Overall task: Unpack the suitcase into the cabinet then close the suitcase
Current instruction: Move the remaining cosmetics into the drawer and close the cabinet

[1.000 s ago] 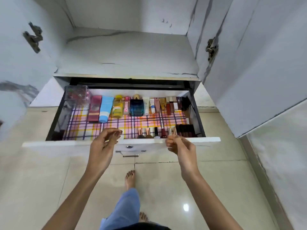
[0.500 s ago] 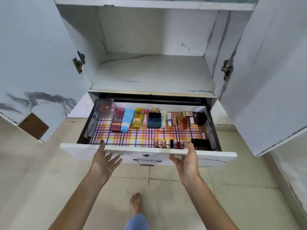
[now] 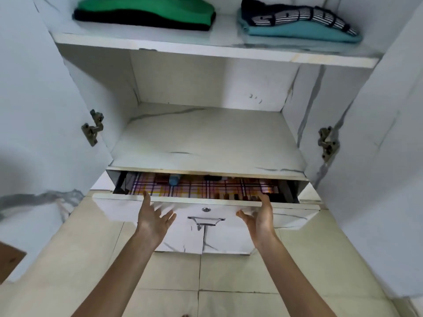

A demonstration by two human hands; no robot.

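The cabinet stands with both doors swung wide, white with grey marbled veining. Its drawer, below the bare middle shelf, is open by only a narrow gap. Through that gap a plaid liner shows, with a blue tube lying at the back and a row of small dark cosmetic items along the front edge, too blurred to identify singly. The drawer front carries a metal handle and a small round lock above it.

The person's left hand is flat against the drawer front to the left of the handle, fingers spread and extended, gripping nothing; the fingertips reach the top edge. The right hand is placed likewise to the right of the handle, palm toward the panel, fingers loose and unclenched, holding nothing. Both forearms are bare and reach up from the lower frame.

On the upper shelf, a folded green garment lies over a black one at the left. At the right, a dark striped garment rests on a folded teal one. A metal hinge shows on each door. The floor is pale glossy tile. The suitcase is not in view.
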